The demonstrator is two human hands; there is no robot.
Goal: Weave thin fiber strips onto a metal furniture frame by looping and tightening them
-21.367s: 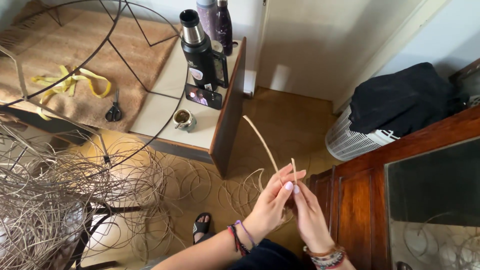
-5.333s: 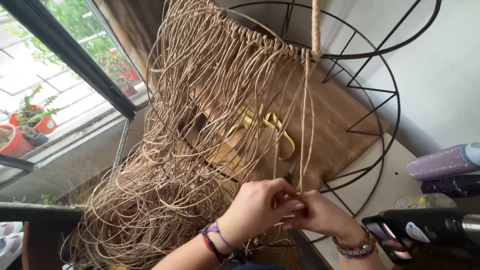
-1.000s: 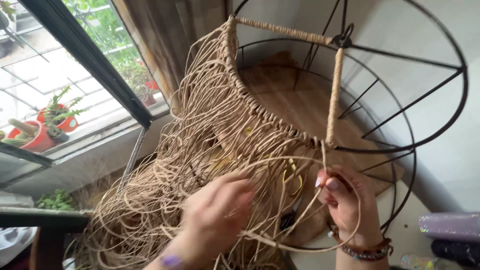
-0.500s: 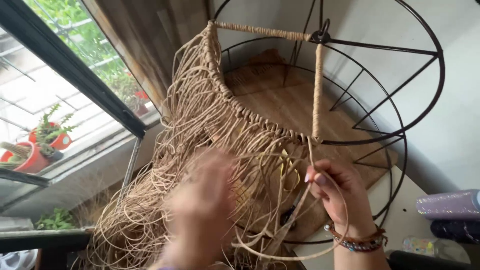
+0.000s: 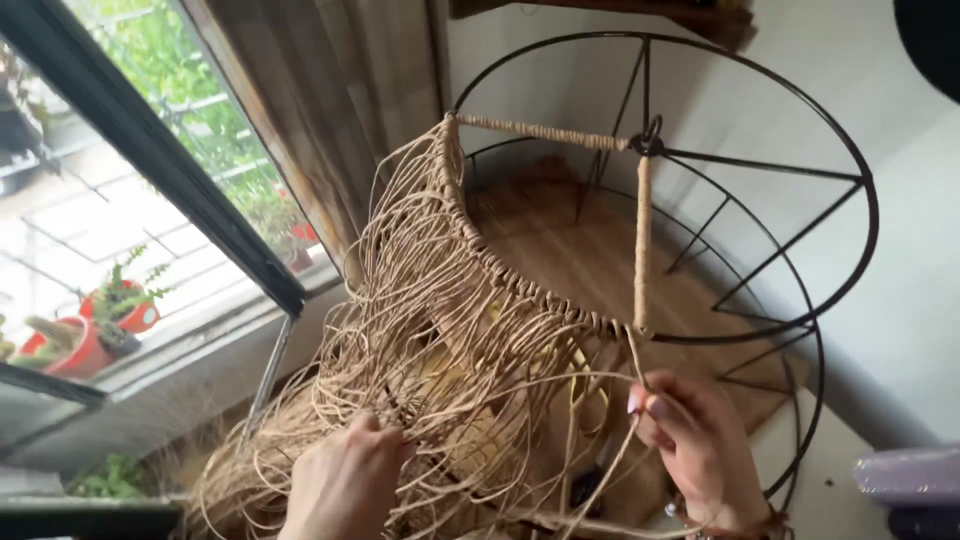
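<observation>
Cord (image 5: 440, 350): hangs from frame (image 5: 800, 330), strands running downward; left hand (image 5: 345, 485) grips a bundle, right hand (image 5: 695, 450) (nearer the rim) pinches one strand.

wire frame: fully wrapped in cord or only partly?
Partly. Cord covers two struts and one arc of the wire frame; the remaining rings and spokes are bare black metal.

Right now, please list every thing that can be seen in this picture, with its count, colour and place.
wire frame: one, black, round, centre and right, over the wooden board
cords: many, tan, hanging from the frame's lower ring, left of centre
wrapped bars: two, tan, top and upright of the frame
wooden board: one, brown, under the frame
window: one, dark frame, left
plant pots: two, red, outside on the sill
left hand: in the loose cords, bottom centre
right hand: pinching a cord below the upright bar
</observation>
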